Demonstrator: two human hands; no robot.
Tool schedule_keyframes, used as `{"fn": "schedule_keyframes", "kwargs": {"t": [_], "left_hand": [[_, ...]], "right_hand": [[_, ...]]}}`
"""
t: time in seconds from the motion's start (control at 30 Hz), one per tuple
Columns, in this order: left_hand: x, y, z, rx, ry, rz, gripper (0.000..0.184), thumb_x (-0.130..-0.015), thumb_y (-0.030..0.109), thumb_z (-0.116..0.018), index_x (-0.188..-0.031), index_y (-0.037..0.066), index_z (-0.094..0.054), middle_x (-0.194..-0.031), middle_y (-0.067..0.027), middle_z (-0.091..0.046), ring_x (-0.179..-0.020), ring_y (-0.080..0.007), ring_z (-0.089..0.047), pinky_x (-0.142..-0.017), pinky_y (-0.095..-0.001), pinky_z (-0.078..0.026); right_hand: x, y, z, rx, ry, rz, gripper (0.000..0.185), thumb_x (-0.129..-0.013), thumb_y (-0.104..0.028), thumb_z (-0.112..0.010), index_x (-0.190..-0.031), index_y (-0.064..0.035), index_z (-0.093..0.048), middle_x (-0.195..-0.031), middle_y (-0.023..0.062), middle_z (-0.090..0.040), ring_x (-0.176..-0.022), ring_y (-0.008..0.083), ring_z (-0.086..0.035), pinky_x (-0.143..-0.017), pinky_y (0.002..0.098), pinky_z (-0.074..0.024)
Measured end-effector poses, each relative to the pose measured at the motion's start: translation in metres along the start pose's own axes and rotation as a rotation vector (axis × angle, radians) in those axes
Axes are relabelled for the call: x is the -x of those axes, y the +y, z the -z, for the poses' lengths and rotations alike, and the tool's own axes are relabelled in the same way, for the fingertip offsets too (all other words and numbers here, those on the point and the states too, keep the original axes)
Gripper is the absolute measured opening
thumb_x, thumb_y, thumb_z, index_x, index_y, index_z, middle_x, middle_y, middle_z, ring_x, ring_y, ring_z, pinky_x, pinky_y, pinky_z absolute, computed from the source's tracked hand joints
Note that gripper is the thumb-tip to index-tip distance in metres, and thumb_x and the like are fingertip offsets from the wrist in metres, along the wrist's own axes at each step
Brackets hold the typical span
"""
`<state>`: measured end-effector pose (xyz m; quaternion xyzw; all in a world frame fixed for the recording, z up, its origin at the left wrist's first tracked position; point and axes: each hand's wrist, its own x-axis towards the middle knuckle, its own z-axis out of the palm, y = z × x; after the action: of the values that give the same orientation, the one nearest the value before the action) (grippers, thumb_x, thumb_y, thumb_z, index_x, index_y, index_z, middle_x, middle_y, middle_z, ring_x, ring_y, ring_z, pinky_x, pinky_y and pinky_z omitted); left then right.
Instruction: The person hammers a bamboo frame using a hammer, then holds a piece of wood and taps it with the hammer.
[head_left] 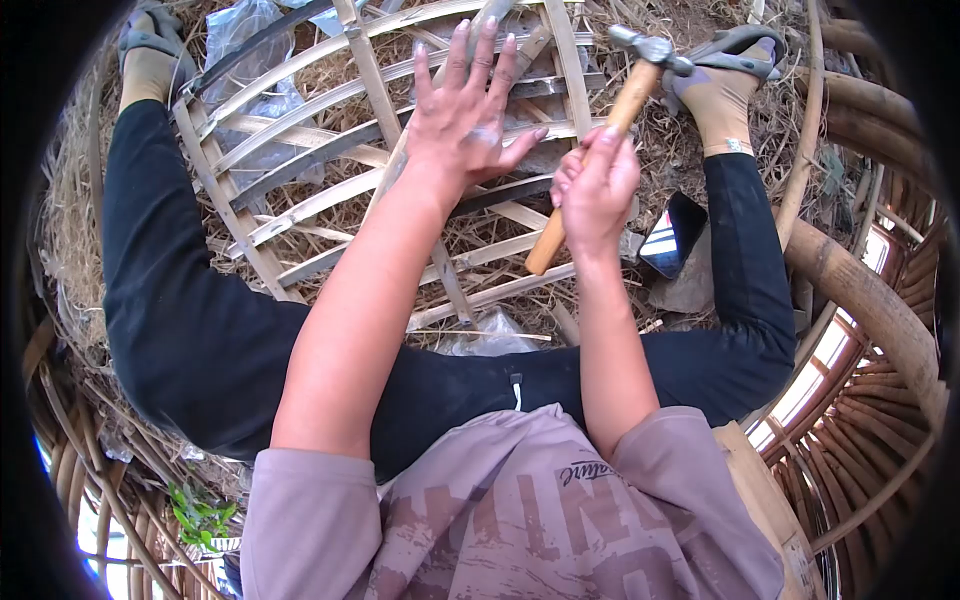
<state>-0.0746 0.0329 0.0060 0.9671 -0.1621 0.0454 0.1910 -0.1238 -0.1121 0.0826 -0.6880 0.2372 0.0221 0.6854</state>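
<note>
My left hand (468,120) lies with its fingers spread over a lattice of split bamboo strips (372,75) on the ground. A greyish wooden piece (533,45) shows beside its fingertips, partly hidden by the hand. My right hand (600,190) is wrapped round the wooden handle of a hammer (630,95), above the right side of the lattice. The hammer's metal head points up and away from me, near my right foot, and its handle end sticks out below my fist.
A dark phone (673,237) rests by a stone (685,285) near my right leg. Straw and clear plastic (280,105) lie under the lattice. My legs are spread on both sides. Thick bamboo poles (860,290) curve along the right, and a green plant (200,517) shows at lower left.
</note>
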Motion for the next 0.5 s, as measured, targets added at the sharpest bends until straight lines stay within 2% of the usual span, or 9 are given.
{"fn": "schedule_keyframes", "kwargs": {"t": [0.03,0.07,0.17,0.2,0.3,0.4,0.5], "left_hand": [[0.001,0.001,0.001,-0.017,-0.006,0.001,0.106,-0.086,0.076,-0.054,-0.164,0.011,-0.025,-0.172,-0.016,-0.018,-0.157,-0.0373,-0.02,-0.121,-0.0684,-0.016],[0.0,0.002,0.002,-0.034,-0.008,0.0,0.106,-0.086,0.075,-0.055,-0.164,0.01,-0.026,-0.171,-0.0168,-0.018,-0.156,-0.0378,-0.021,-0.12,-0.068,-0.018],[-0.002,0.002,0.0,-0.042,0.001,-0.009,0.106,-0.086,0.075,-0.056,-0.163,0.009,-0.026,-0.171,-0.0175,-0.019,-0.156,-0.0383,-0.022,-0.119,-0.0679,-0.02],[-0.002,0.001,0.0,-0.04,0.006,-0.01,0.106,-0.086,0.075,-0.056,-0.163,0.009,-0.026,-0.171,-0.0175,-0.019,-0.156,-0.0384,-0.022,-0.119,-0.0681,-0.02],[-0.002,0.002,0.0,-0.037,0.003,-0.003,0.107,-0.086,0.075,-0.056,-0.164,0.009,-0.025,-0.171,-0.0171,-0.019,-0.156,-0.0382,-0.021,-0.119,-0.0683,-0.02],[-0.002,0.0,-0.002,0.028,-0.022,0.01,0.106,-0.087,0.076,-0.051,-0.166,0.013,-0.019,-0.173,-0.0148,-0.013,-0.159,-0.0355,-0.012,-0.123,-0.0688,-0.008],[-0.002,0.0,-0.001,0.024,-0.024,0.01,0.106,-0.087,0.076,-0.052,-0.165,0.012,-0.022,-0.173,-0.0146,-0.014,-0.159,-0.0354,-0.013,-0.122,-0.0688,-0.008]], "right_hand": [[0.0,-0.005,0.005,-0.05,0.02,0.019,0.035,-0.113,-0.033,-0.042,-0.095,-0.0042,-0.049,-0.064,-0.0043,-0.048,-0.051,0.0025,-0.044,-0.044,0.0214,-0.0384],[-0.005,-0.006,0.015,0.024,0.012,0.054,0.031,-0.112,-0.028,-0.046,-0.095,-0.0024,-0.051,-0.06,0.0024,-0.054,-0.048,0.0111,-0.053,-0.043,0.0274,-0.04],[-0.011,-0.026,0.026,0.704,0.043,0.374,0.026,-0.109,-0.021,-0.05,-0.094,-0.0004,-0.054,-0.059,0.0149,-0.058,-0.05,0.0277,-0.063,-0.045,0.0358,-0.0425],[-0.009,-0.036,0.022,0.787,0.046,0.435,0.023,-0.107,-0.017,-0.053,-0.094,0.0014,-0.056,-0.059,0.0224,-0.058,-0.058,0.0406,-0.067,-0.047,0.0438,-0.0444],[-0.007,-0.036,0.016,0.869,0.022,0.507,0.023,-0.107,-0.018,-0.053,-0.094,0.0014,-0.056,-0.057,0.0221,-0.058,-0.058,0.043,-0.067,-0.048,0.0485,-0.0458],[-0.01,-0.025,0.01,0.952,-0.062,0.405,0.023,-0.107,-0.018,-0.053,-0.096,0.0022,-0.057,-0.059,0.0242,-0.06,-0.061,0.0461,-0.067,-0.05,0.0533,-0.047],[-0.01,-0.01,0.01,0.998,-0.062,0.396,0.024,-0.106,-0.018,-0.053,-0.096,0.0027,-0.057,-0.063,0.0268,-0.062,-0.065,0.0476,-0.067,-0.052,0.055,-0.048]]}}
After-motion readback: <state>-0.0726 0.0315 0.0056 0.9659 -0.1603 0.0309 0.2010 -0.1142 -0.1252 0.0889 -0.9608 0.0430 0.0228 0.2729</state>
